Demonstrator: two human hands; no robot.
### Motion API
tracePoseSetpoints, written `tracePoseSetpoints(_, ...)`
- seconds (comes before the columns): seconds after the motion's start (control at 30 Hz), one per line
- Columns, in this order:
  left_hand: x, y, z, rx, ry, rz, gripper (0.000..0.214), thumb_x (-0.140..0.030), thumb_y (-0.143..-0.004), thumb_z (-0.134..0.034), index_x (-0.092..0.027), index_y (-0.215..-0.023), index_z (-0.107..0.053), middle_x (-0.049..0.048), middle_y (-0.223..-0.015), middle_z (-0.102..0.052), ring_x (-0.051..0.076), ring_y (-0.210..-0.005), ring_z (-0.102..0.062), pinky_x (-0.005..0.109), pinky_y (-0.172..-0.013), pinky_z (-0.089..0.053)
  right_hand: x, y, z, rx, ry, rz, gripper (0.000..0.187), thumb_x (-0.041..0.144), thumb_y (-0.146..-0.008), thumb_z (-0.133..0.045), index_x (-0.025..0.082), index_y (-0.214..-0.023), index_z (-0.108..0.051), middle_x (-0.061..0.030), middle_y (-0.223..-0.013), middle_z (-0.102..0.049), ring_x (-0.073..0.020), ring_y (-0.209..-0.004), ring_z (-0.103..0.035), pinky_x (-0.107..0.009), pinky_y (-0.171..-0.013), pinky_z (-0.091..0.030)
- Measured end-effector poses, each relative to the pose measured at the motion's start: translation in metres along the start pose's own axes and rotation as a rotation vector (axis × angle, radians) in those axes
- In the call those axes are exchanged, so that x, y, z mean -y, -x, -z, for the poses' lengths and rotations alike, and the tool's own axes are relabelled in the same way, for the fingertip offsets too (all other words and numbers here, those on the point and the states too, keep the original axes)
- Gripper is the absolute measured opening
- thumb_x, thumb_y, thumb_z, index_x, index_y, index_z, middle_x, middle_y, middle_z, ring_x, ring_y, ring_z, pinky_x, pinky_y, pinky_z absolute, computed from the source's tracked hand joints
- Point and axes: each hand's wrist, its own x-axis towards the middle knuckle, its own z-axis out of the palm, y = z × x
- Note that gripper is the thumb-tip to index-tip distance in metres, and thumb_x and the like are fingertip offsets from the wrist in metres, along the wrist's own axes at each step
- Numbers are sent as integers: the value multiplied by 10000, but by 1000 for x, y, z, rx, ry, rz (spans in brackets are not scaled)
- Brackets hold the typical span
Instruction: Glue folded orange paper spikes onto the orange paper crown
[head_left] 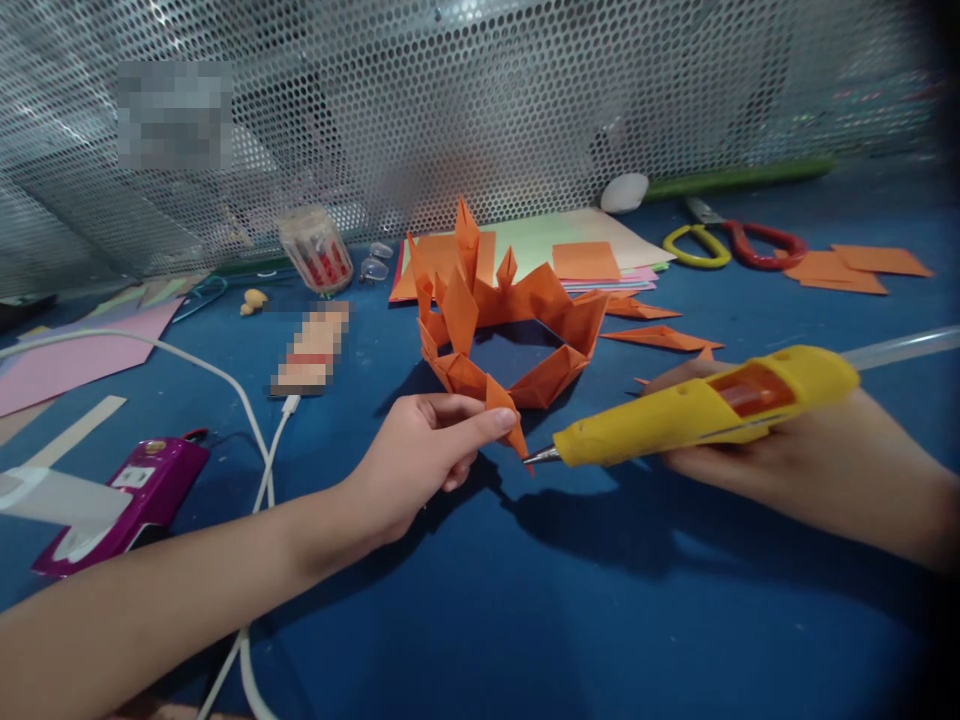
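My left hand [431, 450] pinches a small folded orange paper piece [513, 428] between thumb and fingers, its thin tip pointing down. Wrapped round a yellow glue gun [660, 418] is my right hand [780, 470]; a clear glue stick [907, 347] sticks out of its back. The metal nozzle sits right at the lower tip of the paper piece; whether they touch I cannot tell. Just behind stands an orange folded-paper crown [551, 385], a ring with upright points mostly on its left side. Several more folded orange pieces [660, 338] lie to its right.
Behind the crown is a stack of coloured paper [637, 240]. Scissors [765, 245] and orange squares [855, 268] lie at right. A jar [315, 250], a phone-like object [313, 345], white cables [259, 440] and a purple device [142, 495] occupy the left. A perforated metal screen [487, 110] closes the back.
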Motion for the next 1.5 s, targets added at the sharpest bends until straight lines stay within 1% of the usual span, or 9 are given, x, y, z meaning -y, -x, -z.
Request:
tracePoseSetpoints(0.13,0,0,1,11,-4,16,319,-411,-684,-877,-157,-644,-687,-105,-411,-381,33,-385,-285,190,-374,-188,-3,0,2,19,-52,-74,321,529,-855,-491,270,-836,-680,-16,-756,-766,-250,-675,-730,-352,-656,-604)
tracePoseSetpoints(0.33,0,1,1,1,-28,26,329,-442,-690,-866,-148,-699,-718,-104,-406,-376,34,-380,-280,198,-378,-183,-6,-3,5,136,-46,-14,236,461,-822,-519,282,-798,-672,14,-732,-762,-224,-609,-720,-290,-485,-542)
tracePoseSetpoints(0.6,1,0,3,22,-28,34,326,-442,-689,-870,-156,-692,-713,-100,-413,-396,32,-378,-280,197,-376,-180,-14,2,5,106,-26,0,275,492,-840,-560,262,-886,-703,-1,-806,-781,-244,-697,-748,-317,-601,-597)
tracePoseSetpoints(0.7,1,1,3,13,-34,32,312,-424,-690,-871,-151,-705,-720,-101,-412,-398,30,-375,-283,195,-375,-181,-15,4,5,103,-28,17,229,466,-824,-565,278,-866,-689,7,-800,-779,-235,-663,-738,-302,-547,-578)
tracePoseSetpoints(0.9,1,1,2,19,-45,46,289,-404,-710,-861,-151,-714,-720,-96,-419,-414,29,-373,-287,192,-374,-178,-13,9,-4,117,-33,-127,257,465,-839,-515,279,-859,-691,-2,-811,-778,-222,-664,-732,-298,-521,-556)
tracePoseSetpoints(1.0,0,0,2,17,-42,55,292,-395,-687,-875,-153,-697,-713,-95,-419,-412,29,-373,-284,193,-373,-169,-13,7,-2,99,-16,-59,279,506,-840,-532,270,-806,-676,0,-780,-774,-235,-687,-740,-312,-564,-573)
tracePoseSetpoints(1.07,0,1,3,15,-45,57,294,-397,-677,-880,-153,-708,-720,-95,-422,-413,30,-376,-283,195,-375,-169,-13,4,1,84,-15,10,243,482,-826,-573,268,-871,-680,16,-768,-772,-227,-670,-737,-305,-590,-583)
tracePoseSetpoints(1.2,0,0,3,17,-48,50,314,-426,-681,-875,-150,-733,-734,-95,-428,-412,31,-381,-287,194,-375,-176,-12,2,6,74,-23,97,153,402,-842,-564,292,-888,-661,48,-784,-774,-198,-629,-728,-267,-505,-547)
tracePoseSetpoints(1.5,1,0,3,46,0,52,322,-413,-679,-888,-138,-750,-736,-98,-433,-418,21,-380,-288,168,-368,-194,-9,0,5,145,-41,-10,245,474,-826,-517,284,-820,-671,15,-760,-769,-216,-623,-726,-290,-497,-553)
